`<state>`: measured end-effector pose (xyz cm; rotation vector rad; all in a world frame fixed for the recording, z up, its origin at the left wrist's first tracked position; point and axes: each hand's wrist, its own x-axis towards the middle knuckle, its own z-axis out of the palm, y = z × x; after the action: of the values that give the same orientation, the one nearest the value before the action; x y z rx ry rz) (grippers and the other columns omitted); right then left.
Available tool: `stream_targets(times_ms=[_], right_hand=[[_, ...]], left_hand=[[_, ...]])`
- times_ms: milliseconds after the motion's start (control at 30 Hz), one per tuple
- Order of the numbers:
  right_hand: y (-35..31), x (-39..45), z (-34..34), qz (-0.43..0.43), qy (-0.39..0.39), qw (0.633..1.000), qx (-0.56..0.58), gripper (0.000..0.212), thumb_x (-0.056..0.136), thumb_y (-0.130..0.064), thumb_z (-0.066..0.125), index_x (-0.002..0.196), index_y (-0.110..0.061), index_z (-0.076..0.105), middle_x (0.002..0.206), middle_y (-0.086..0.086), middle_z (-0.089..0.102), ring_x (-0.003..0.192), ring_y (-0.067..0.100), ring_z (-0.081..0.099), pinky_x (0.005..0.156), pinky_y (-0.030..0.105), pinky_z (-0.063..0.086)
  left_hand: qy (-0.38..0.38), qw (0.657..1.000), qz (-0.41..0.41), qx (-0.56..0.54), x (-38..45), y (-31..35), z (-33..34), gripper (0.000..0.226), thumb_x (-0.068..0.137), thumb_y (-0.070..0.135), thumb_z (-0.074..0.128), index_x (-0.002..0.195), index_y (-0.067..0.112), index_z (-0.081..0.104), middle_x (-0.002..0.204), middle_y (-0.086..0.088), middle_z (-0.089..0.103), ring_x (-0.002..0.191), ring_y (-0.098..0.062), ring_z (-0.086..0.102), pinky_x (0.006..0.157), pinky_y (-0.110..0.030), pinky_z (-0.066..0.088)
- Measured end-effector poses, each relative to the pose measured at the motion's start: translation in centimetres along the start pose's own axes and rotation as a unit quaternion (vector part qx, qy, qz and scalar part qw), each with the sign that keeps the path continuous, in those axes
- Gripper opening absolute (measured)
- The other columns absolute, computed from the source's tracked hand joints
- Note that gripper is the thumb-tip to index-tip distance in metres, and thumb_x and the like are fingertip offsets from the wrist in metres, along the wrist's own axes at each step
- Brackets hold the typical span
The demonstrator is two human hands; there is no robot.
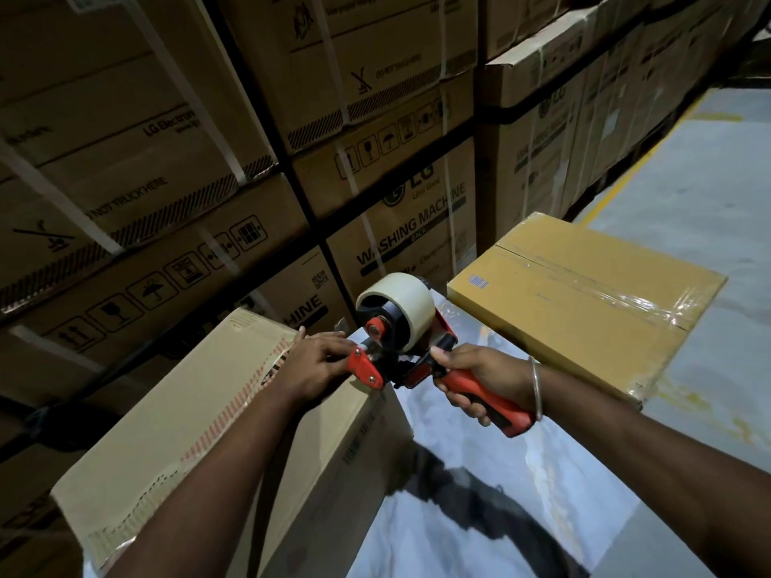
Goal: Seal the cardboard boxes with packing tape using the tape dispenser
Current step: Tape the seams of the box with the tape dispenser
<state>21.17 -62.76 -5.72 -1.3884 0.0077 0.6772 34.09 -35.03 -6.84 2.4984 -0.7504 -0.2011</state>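
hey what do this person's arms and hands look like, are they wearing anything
Both forearms are bare, with no sleeves and no gloves in view. The right hand has a thin silver-coloured bangle at the wrist. The left hand shows no ring, watch or band.

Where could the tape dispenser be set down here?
Bare patches: the glossy pale surface between the plain brown cardboard box and the yellow taped cardboard box, and the yellow box's top. Crowded: the brown box's near corner, where the left hand meets the red tape dispenser gripped by the right hand.
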Motion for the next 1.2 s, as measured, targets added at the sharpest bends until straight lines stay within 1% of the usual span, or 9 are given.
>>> stream_targets(times_ms=[200,367,500,600,700,800,933,1100,1200], right_hand=[[2.5,-1.0,-0.6,0.007,-0.005,1.0,0.008,0.055,0.091,-0.065,0.056,0.078,-0.011,0.055,0.062,0.009,0.048,0.041,0.016,0.043,0.042,0.023,0.038],[5.2,-0.9,-0.2,-0.026,0.011,1.0,0.008,0.063,0.085,-0.067,0.06,0.08,-0.005,0.052,0.059,0.013,0.046,0.04,0.02,0.042,0.043,0.024,0.038],[6.1,-0.6,-0.2,-0.047,0.016,0.999,0.023,0.071,0.08,-0.071,0.066,0.086,-0.002,0.055,0.058,0.013,0.047,0.038,0.02,0.043,0.041,0.024,0.039],[6.7,-0.8,-0.1,-0.051,0.026,0.998,0.025,0.084,0.072,-0.077,0.071,0.087,0.005,0.056,0.058,0.013,0.046,0.038,0.018,0.043,0.04,0.022,0.038],[7.3,-1.6,-0.2,-0.063,0.035,0.997,0.039,0.114,0.071,-0.077,0.071,0.115,0.026,0.047,0.056,0.011,0.045,0.037,0.016,0.042,0.038,0.022,0.037],[8.2,-2.6,-0.5,-0.066,0.022,0.997,0.037,0.087,0.081,-0.07,0.064,0.121,0.008,0.065,0.06,0.014,0.043,0.039,0.018,0.041,0.04,0.024,0.037],[8.4,-3.6,0.3,-0.077,0.011,0.996,0.047,0.043,0.087,-0.062,0.058,0.088,-0.026,0.08,0.071,0.04,0.043,0.039,0.018,0.042,0.041,0.025,0.039],[8.4,-4.3,0.0,-0.069,0.026,0.995,0.063,0.064,0.082,-0.069,0.067,0.093,-0.007,0.074,0.063,0.023,0.046,0.039,0.019,0.042,0.04,0.024,0.039],[8.5,-4.1,0.0,-0.089,0.023,0.995,0.038,0.055,0.087,-0.066,0.062,0.079,-0.013,0.069,0.07,0.04,0.045,0.038,0.02,0.042,0.041,0.026,0.039]], left_hand=[[0.008,1.0,0.003,0.01,0.1,-0.4,-0.2,0.036,0.081,0.068,0.052,0.098,0.046,0.075,0.113,0.033,0.066,0.124,0.008,0.047,0.116,-0.061,-0.006],[0.014,0.993,0.064,0.099,-0.2,0.9,0.0,0.037,0.092,0.055,0.046,0.107,0.034,0.073,0.114,0.018,0.068,0.107,-0.002,0.058,0.105,-0.056,0.037],[0.006,0.994,0.103,0.035,-1.2,2.5,0.8,0.038,0.093,0.056,0.047,0.104,0.033,0.075,0.096,0.026,0.066,0.093,0.01,0.055,0.087,-0.037,0.042],[0.011,0.995,0.098,-0.001,-1.3,2.7,0.8,0.032,0.092,0.052,0.056,0.102,0.032,0.078,0.093,0.031,0.067,0.095,0.01,0.058,0.085,-0.035,0.043],[0.007,0.994,0.105,0.005,-1.0,2.5,0.8,0.02,0.094,0.043,0.063,0.101,0.033,0.078,0.097,0.028,0.071,0.096,0.007,0.062,0.088,-0.042,0.045],[0.008,0.995,0.103,0.001,-1.0,2.4,0.9,0.016,0.094,0.038,0.066,0.1,0.032,0.078,0.098,0.027,0.072,0.096,0.003,0.064,0.088,-0.045,0.046],[0.005,0.995,0.095,0.016,-1.2,2.7,0.8,0.016,0.094,0.038,0.064,0.099,0.032,0.078,0.095,0.026,0.071,0.095,0.005,0.062,0.088,-0.041,0.046],[-0.006,0.995,0.087,0.05,-0.9,2.5,0.9,0.025,0.093,0.049,0.056,0.101,0.037,0.076,0.098,0.024,0.071,0.095,0.002,0.06,0.084,-0.037,0.049],[-0.016,0.995,0.071,0.061,-0.7,2.6,0.9,0.031,0.092,0.051,0.051,0.1,0.034,0.075,0.096,0.024,0.068,0.094,0.001,0.06,0.095,-0.043,0.047]])
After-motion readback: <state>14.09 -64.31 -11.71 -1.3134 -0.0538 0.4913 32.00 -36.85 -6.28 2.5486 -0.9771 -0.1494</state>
